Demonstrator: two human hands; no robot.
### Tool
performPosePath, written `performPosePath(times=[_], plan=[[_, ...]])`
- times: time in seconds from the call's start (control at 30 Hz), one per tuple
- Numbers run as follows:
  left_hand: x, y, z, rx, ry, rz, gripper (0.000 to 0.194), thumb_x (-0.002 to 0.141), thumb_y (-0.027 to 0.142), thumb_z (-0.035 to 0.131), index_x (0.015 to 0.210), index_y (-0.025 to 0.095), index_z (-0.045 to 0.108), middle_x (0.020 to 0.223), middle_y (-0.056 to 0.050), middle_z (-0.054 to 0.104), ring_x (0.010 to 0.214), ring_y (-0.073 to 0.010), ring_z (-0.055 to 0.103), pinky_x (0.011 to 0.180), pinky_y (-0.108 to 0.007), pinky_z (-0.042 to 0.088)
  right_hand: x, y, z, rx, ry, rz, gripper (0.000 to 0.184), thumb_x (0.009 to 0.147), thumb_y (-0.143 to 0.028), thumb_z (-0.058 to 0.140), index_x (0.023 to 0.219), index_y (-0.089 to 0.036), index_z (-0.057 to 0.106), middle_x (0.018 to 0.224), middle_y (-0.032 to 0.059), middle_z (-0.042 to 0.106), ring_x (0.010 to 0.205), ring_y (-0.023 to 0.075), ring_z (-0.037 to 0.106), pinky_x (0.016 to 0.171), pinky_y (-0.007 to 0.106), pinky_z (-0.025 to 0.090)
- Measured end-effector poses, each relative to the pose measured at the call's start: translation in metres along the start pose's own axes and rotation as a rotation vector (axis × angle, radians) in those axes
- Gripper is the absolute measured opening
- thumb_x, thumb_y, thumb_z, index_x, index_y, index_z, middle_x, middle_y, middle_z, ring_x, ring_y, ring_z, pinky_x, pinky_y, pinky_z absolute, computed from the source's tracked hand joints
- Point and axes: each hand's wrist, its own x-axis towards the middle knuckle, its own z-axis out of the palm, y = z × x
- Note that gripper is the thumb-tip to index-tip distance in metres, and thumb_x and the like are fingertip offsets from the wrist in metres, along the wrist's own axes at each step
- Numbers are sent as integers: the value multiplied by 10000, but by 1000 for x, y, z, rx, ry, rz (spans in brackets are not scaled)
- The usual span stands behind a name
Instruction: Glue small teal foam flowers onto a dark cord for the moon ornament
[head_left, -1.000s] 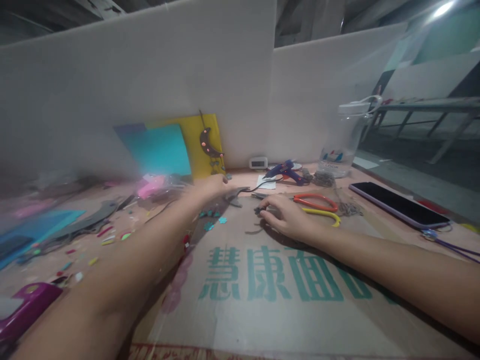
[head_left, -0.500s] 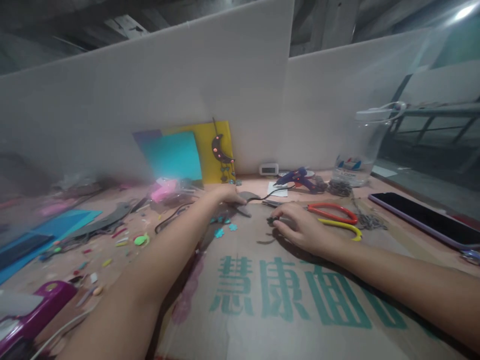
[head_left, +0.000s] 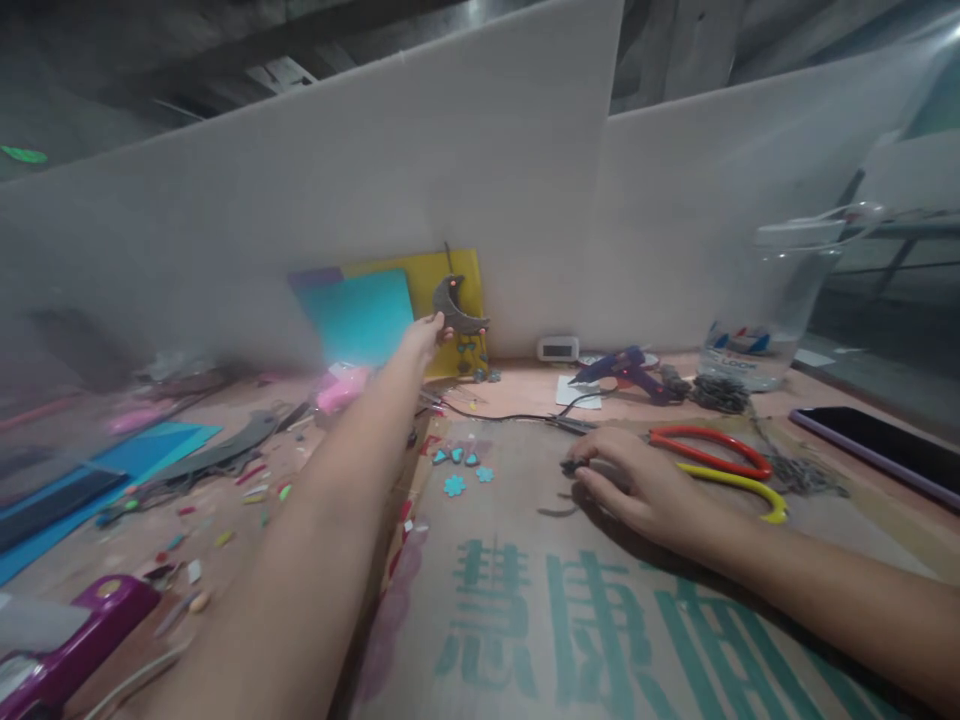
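My left hand (head_left: 433, 333) reaches to the back, its fingers pinching a plain grey crescent moon cutout (head_left: 448, 306). The cutout overlaps a hanging moon ornament (head_left: 453, 284) with pink dots and small dangling pieces, which leans on a yellow sheet (head_left: 471, 275). My right hand (head_left: 630, 485) rests on the cardboard (head_left: 510, 530), thumb and fingers closed on a small dark tangled piece (head_left: 574, 467). Below it lies a short grey strip (head_left: 557, 513). Turquoise flower cutouts (head_left: 454, 486) lie between the hands. Pliers (head_left: 712, 452) with one red and one yellow handle lie beyond my right hand.
A glue gun (head_left: 626, 373), a small digital display (head_left: 558, 349) and a clear bottle (head_left: 776, 310) stand at the back. A phone (head_left: 877, 450) lies right. Scraps, blue sheets (head_left: 142, 460) and a purple tool (head_left: 82, 640) cover the left side.
My left hand has lifted the grey crescent off the cardboard and carried it back and up, over the hanging ornament. My right hand keeps its place and grip. The view has shifted slightly.
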Motion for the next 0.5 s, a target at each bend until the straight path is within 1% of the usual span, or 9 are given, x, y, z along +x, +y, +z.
performPosePath(times=[0.1,0.2,0.37,0.5], plan=[[9,-12,2,49,39,22,357,932,330,589,1239,149,570,1227,-106,603,1044,-224,624,874,-434,551,0,-1,-1,0,-12,-6,103,899,-249,513,925,-195,597,918,75,676,881,221,617,789,365,491],[14,-17,1,98,77,54,355,933,329,589,1238,149,569,1221,-105,605,1036,-221,626,867,-429,554,1,-2,-1,6,-10,-11,96,893,-244,519,916,-192,596,904,77,676,865,219,618,781,364,494],[17,-17,3,189,104,82,346,934,328,588,1227,145,575,1204,-103,612,1019,-216,631,853,-420,559,2,-2,1,9,-14,-6,110,897,-245,510,917,-183,598,908,87,675,858,220,612,781,376,494],[18,-9,5,243,108,107,346,933,329,588,1227,145,576,1210,-104,611,1028,-219,629,862,-426,555,1,-2,1,0,-25,4,101,895,-241,513,918,-187,595,918,83,673,866,220,611,784,370,491]])
